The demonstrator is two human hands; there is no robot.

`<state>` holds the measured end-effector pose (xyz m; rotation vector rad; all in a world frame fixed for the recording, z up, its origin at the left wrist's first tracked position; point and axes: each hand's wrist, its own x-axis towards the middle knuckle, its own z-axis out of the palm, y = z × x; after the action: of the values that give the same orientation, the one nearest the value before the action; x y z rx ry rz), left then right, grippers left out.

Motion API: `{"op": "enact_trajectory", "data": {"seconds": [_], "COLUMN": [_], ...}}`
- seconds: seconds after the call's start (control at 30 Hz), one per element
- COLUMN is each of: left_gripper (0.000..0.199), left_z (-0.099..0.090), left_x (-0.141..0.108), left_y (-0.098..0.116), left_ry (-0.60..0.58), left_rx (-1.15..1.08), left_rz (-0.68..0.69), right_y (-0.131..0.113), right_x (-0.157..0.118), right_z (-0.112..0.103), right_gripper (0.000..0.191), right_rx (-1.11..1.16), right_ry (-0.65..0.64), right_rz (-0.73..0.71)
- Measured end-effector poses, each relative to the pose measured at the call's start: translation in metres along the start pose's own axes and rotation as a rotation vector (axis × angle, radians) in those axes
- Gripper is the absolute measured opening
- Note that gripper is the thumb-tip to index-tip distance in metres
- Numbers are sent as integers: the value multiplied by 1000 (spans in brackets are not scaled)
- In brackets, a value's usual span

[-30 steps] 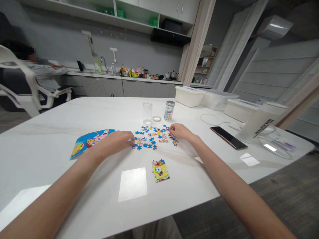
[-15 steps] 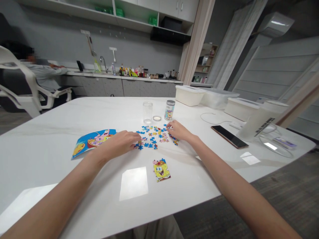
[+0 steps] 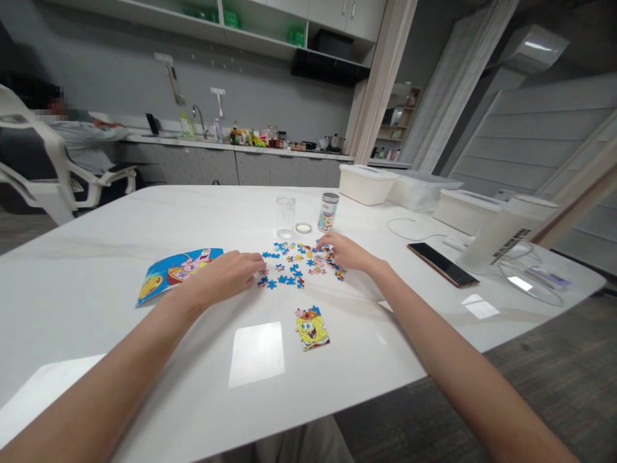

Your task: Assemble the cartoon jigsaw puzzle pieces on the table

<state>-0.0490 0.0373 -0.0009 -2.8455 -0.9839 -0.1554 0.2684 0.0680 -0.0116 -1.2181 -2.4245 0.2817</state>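
Loose jigsaw puzzle pieces (image 3: 291, 280), mostly blue with pink and yellow, lie spread between my hands. My left hand (image 3: 237, 273) is at the left edge of the spread, its fingers curled down and drawn together; what they hold, if anything, is hidden. At the far right side of the pieces, my right hand (image 3: 346, 250) has thumb and finger pinched at a small blue puzzle piece (image 3: 319, 245). Closer to me lies a joined puzzle section (image 3: 312, 328) with a yellow cartoon face. A blue picture sheet (image 3: 168, 276) lies partly behind my left forearm.
Behind the pieces stand a clear jar (image 3: 285, 217), a round lid (image 3: 303, 227) and a printed can (image 3: 328, 213). To the right are a phone (image 3: 442, 264), a white tumbler (image 3: 496, 235), cables and storage boxes (image 3: 369, 186). Another person sits far left.
My left hand has shifted slightly left, away from the middle of the pieces. My right hand has moved a little left along the far edge of the spread.
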Motion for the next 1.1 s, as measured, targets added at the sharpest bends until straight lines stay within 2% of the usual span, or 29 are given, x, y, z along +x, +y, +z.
{"op": "enact_trajectory", "data": {"seconds": [0.1,0.23,0.37,0.5,0.63,0.73,0.83,0.9,0.93,1.1], "left_gripper": [27,30,33,32,33,33,33,37,41,54], "left_z": [-4,-5,-3,-2,-2,-1,-1,-1,-1,3], "left_x": [1,3,4,4,3,2,2,2,2,3], "left_y": [6,15,17,15,11,10,13,16,18,21], "left_ry": [-6,-8,15,18,2,-4,10,18,22,20], "left_rx": [21,21,-43,-59,15,41,41,40,38,25], "left_rz": [17,79,139,121,81,83,86,107,122,183], "right_y": [-7,-22,-26,-26,-27,-26,-22,-16,-13,-5], "right_x": [-1,-5,-5,-5,-6,-6,-4,-3,-3,-7], "right_z": [-9,-13,-12,-14,-20,-23,-24,-24,-24,-26], "right_gripper": [38,17,15,11,16,18,19,20,21,21], "right_rx": [36,147,120,146,208,224,120,13,-31,-118], "right_ry": [11,-121,-241,-235,-283,-242,-66,62,87,-51], "right_rz": [26,-34,15,34,112,96,103,174,213,277]}}
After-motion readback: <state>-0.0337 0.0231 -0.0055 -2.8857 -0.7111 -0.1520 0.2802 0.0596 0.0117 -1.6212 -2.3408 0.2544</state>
